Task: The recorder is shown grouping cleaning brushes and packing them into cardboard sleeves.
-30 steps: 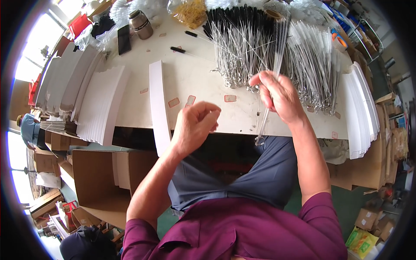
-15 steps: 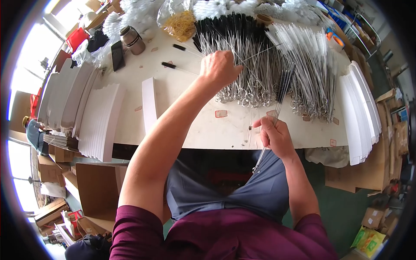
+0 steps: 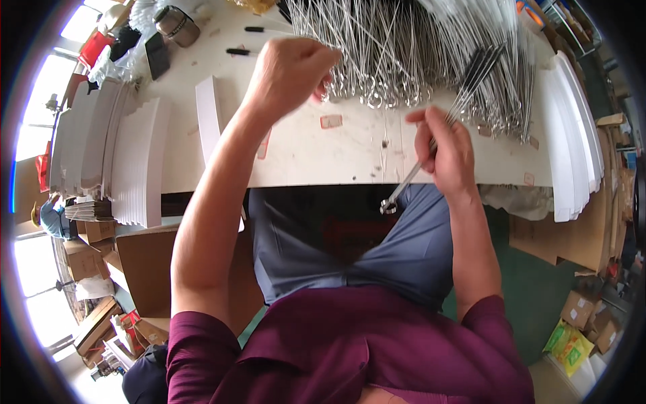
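Several slim wire brushes (image 3: 479, 67) with black bristles and looped ends are gripped in my right hand (image 3: 449, 149), slanting over the table's front edge. Their loops hang above my lap, and the index finger sticks out to the left. My left hand (image 3: 286, 75) has curled fingers at the left side of a big pile of wire brushes (image 3: 363, 47), close to the loop ends. Its fingers are mostly hidden, so what they hold, if anything, does not show. Two loose black-bristled brushes, an upper one (image 3: 255, 29) and a lower one (image 3: 238, 52), lie left of the pile.
A white strip (image 3: 208, 111) and stacked white folded card (image 3: 138, 158) lie at the left. More white card (image 3: 572, 141) stands at the right edge. A metal flask (image 3: 177, 27) and a dark phone (image 3: 157, 56) are at the back left. An open carton (image 3: 145, 269) sits below.
The view has tipped so the table sits higher. My left hand has drawn back from the middle of the pile toward its near left side. My right hand still grips its brushes, now tilted more.
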`<state>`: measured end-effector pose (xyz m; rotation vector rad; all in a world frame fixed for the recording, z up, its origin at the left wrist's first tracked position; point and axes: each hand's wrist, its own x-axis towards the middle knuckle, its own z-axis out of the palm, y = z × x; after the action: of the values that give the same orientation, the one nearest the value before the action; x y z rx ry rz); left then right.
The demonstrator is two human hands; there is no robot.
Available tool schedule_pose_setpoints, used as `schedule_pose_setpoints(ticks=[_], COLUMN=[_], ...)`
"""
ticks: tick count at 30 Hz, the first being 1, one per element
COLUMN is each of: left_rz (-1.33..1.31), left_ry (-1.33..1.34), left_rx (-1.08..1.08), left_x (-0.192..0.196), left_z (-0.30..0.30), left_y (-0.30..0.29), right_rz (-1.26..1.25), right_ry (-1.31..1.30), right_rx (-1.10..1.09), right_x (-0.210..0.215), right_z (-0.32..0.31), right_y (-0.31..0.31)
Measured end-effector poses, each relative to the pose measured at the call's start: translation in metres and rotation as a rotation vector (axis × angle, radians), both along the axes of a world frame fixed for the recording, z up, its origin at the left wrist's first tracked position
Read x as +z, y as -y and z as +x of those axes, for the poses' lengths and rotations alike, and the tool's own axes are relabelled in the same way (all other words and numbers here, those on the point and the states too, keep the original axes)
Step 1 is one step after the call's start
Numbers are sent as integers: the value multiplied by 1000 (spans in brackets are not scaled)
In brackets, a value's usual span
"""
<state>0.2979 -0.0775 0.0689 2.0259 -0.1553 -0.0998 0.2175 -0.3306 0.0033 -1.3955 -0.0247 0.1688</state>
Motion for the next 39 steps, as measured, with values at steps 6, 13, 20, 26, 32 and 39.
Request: schedule_pose_setpoints(ticks=[6,13,20,26,32,39], left_rz=[-511,-1000,-1530,-1652,-1634,-1685], left_ry=[-548,-679,-640,-612,-542,-521], left_rx=[-122,-84,-119,-83,-63,-29], left_x=[-42,-55,-90,-92,-77,-71], left_z=[-107,-166,-192,-209,-217,-223], left_y=[-3,-3,4,8,-3,-9], right_rz=[212,379,438,482,530,521], right_ry=[85,72,25,82,99,123], right_rx=[-29,-91,-185,-97,-57,-39], right_x=[10,11,-8,-3,8,14], right_z=[15,7,-7,-12,-15,-23], right_y=[-13,-40,-40,-52,-70,-86])
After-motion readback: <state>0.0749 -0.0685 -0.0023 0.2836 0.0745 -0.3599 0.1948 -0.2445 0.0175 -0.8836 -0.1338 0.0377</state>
